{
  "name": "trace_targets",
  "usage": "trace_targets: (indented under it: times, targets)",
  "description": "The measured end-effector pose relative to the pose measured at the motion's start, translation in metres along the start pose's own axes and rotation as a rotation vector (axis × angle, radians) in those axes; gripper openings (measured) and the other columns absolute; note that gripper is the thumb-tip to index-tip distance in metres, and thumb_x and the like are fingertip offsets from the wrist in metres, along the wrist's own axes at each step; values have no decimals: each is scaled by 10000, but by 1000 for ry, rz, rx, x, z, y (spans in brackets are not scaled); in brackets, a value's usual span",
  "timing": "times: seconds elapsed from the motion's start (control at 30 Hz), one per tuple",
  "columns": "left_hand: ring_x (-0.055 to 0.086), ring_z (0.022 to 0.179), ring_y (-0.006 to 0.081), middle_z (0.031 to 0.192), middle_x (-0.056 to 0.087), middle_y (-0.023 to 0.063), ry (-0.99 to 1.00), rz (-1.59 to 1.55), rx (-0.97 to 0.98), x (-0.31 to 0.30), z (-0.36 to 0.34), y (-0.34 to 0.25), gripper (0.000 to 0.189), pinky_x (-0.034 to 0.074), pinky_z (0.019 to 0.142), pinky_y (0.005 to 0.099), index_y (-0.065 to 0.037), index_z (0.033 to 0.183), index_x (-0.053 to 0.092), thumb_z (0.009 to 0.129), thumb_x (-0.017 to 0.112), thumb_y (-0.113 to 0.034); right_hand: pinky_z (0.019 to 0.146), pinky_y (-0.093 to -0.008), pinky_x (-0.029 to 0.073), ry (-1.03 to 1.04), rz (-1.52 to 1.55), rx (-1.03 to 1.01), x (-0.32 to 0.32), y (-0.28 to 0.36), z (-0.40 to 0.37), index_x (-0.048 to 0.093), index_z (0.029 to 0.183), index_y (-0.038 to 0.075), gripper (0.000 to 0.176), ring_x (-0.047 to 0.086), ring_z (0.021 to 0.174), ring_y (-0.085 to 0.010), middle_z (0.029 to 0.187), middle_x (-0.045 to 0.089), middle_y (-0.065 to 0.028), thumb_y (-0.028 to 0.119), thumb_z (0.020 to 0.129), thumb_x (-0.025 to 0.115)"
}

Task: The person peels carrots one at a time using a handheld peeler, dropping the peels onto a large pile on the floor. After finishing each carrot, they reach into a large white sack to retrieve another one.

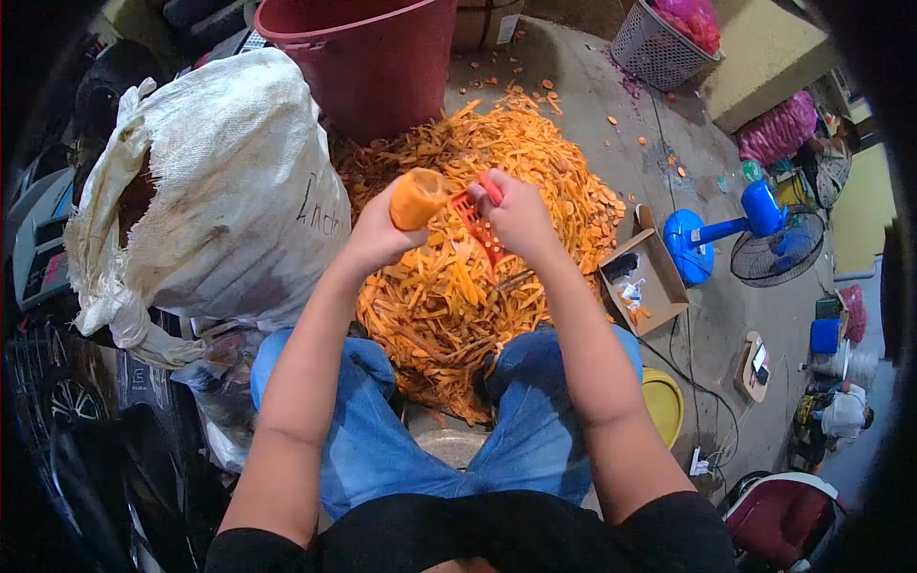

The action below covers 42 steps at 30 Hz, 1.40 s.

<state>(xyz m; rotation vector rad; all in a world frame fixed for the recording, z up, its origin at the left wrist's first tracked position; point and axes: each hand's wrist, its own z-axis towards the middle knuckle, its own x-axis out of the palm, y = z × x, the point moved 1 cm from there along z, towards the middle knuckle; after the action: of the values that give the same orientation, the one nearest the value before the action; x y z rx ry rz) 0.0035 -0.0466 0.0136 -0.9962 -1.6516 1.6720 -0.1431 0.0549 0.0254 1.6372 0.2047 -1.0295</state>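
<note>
My left hand is closed around a thick orange carrot, whose end points up and away from me. A red plastic peeler is in my right hand, with my fingers wrapped round its handle. The peeler is just right of the carrot, with a small gap between them. Below both hands spreads a large heap of orange carrot peelings, with small cut round pieces among them. My knees in blue jeans are on either side of the heap's near edge.
A white woven sack stands at left, with a dark red tub behind. Right of the heap are a cardboard box, a blue fan and a cable. A grey basket stands at the back. Another person is far right.
</note>
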Motion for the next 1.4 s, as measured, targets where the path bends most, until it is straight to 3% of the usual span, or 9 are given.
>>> trace_targets:
  times: [0.13, 0.47, 0.77, 0.87, 0.93, 1.03, 1.13, 1.23, 1.4]
  targets:
    - [503, 745, 102, 815, 538, 35, -117, 183, 120, -3, 6, 6, 401, 399, 673, 229, -45, 946, 477, 557, 564, -7, 517, -366, 390, -30, -47, -229, 9, 1, -10, 486, 738, 50, 160, 513, 590, -320, 600, 511, -168, 208, 740, 514]
    - [529, 738, 121, 790, 561, 62, -93, 232, 91, 2, 2, 2, 369, 407, 685, 246, -23, 907, 495, 548, 579, -10, 501, -396, 422, -28, -314, -268, 16, 7, -15, 470, 730, 54, 138, 535, 546, -310, 559, 528, -145, 166, 667, 520]
    - [529, 711, 110, 797, 569, 45, -100, 184, 197, 10, -1, 0, 403, 407, 670, 234, -21, 920, 509, 523, 583, -33, 483, -390, 420, -154, -266, -264, 17, -2, -10, 480, 694, 39, 142, 528, 518, -312, 530, 514, -151, 165, 665, 538]
    - [538, 694, 114, 768, 574, 39, -154, 447, 214, 5, -5, -5, 387, 415, 641, 240, -18, 901, 512, 521, 578, -44, 488, -390, 417, -135, -235, -304, 19, -7, -9, 485, 702, 41, 138, 525, 523, -315, 534, 513, -154, 148, 646, 552]
    - [497, 688, 85, 753, 551, 20, 87, 171, 94, 4, -6, -4, 327, 398, 631, 231, -5, 867, 506, 545, 558, -22, 489, -391, 415, -128, -207, -310, 21, -7, -9, 483, 701, 44, 136, 524, 525, -317, 533, 512, -154, 139, 638, 557]
    - [516, 574, 108, 640, 545, 48, 104, 126, 65, 6, -8, -1, 340, 413, 549, 247, -8, 853, 504, 523, 563, -63, 492, -393, 412, -124, -171, -306, 20, -6, -7, 474, 696, 49, 139, 522, 531, -320, 533, 510, -155, 124, 623, 566]
    - [477, 551, 87, 618, 520, 34, -31, 357, 217, 10, -10, -11, 333, 402, 542, 233, -8, 848, 504, 523, 553, -65, 494, -395, 409, -134, -170, -293, 22, -7, -7, 461, 678, 50, 139, 520, 538, -323, 535, 508, -155, 114, 614, 568]
    - [509, 553, 116, 626, 536, 58, 131, 293, 122, 4, -10, -14, 308, 409, 544, 248, -8, 821, 502, 525, 562, -66, 496, -398, 406, -115, -180, -275, 23, -6, -8, 455, 659, 49, 130, 519, 543, -324, 539, 509, -154, 101, 609, 563]
    - [530, 569, 136, 624, 538, 81, 65, 298, 230, 8, -12, -10, 302, 412, 546, 250, -4, 810, 502, 525, 575, -75, 495, -398, 404, -124, -105, -316, 24, -10, -5, 457, 644, 47, 110, 517, 544, -326, 541, 509, -151, 102, 619, 549]
